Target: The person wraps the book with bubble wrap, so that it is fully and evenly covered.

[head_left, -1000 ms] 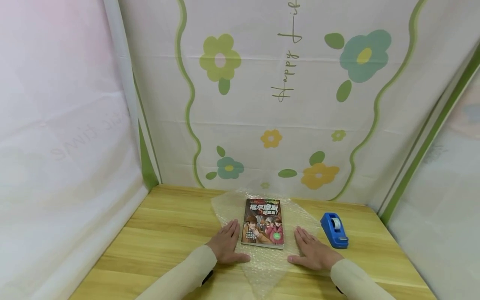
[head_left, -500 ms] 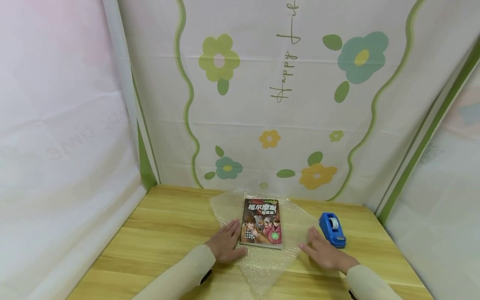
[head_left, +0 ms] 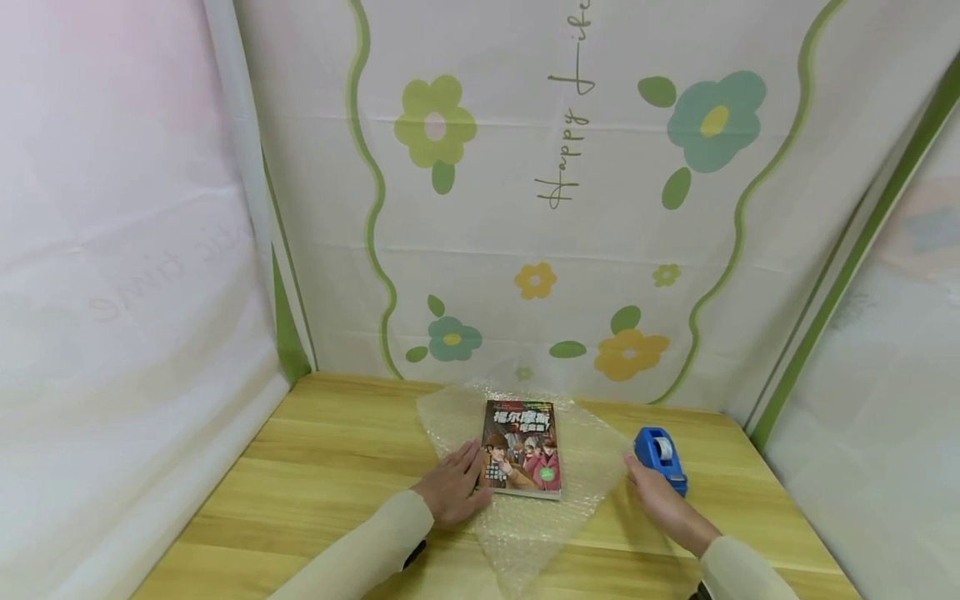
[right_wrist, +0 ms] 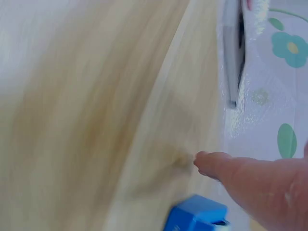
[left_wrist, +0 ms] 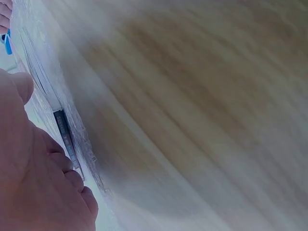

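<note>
A comic-style paperback book with a dark illustrated cover lies face up on a sheet of bubble wrap. My left hand rests on the wrap at the book's left edge, its fingers extended. In the left wrist view, the book's spine shows beyond the fingers. My right hand is at the wrap's right corner, beside a blue tape dispenser. Its thumb is straight in the right wrist view, with the other fingers mostly hidden.
Under everything is a wood-grain table. A flower-printed fabric wall rises along its back edge, and fabric panels close in the left and right sides. The tape dispenser stands near the wrap's right corner.
My right hand has lifted off the wrap beside the book and moved right to the sheet's corner near the tape dispenser. My left hand has stayed beside the book.
</note>
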Motion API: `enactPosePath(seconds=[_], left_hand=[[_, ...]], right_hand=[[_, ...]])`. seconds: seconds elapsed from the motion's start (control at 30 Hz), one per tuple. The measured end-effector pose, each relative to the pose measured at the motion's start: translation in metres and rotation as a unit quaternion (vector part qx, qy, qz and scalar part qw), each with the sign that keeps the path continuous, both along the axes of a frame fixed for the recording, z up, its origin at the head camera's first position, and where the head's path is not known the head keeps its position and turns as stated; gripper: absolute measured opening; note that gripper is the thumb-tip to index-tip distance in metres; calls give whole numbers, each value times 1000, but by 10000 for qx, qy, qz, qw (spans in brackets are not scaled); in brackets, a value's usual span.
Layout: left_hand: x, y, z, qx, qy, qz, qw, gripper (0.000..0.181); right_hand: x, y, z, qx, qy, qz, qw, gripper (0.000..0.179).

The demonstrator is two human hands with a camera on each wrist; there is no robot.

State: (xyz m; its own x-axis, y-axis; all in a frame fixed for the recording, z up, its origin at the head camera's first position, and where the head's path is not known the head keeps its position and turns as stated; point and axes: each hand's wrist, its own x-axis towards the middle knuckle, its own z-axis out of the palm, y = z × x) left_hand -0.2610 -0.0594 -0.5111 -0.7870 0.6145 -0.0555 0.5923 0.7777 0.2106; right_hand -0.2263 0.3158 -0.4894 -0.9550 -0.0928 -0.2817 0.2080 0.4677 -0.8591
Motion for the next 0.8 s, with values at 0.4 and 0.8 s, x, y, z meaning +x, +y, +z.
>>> enactPosePath(seconds=[0.4,0.8], left_hand=[[-4,-1,-6,64,40,126,9999,71],[-8,1,-10,-34,152,-5,9999,69]], right_hand=[[-8,-6,-24,-4097,-419,-1506,8987,82],[-20,-18,-41,-5324,-599,-1226,8354,81]])
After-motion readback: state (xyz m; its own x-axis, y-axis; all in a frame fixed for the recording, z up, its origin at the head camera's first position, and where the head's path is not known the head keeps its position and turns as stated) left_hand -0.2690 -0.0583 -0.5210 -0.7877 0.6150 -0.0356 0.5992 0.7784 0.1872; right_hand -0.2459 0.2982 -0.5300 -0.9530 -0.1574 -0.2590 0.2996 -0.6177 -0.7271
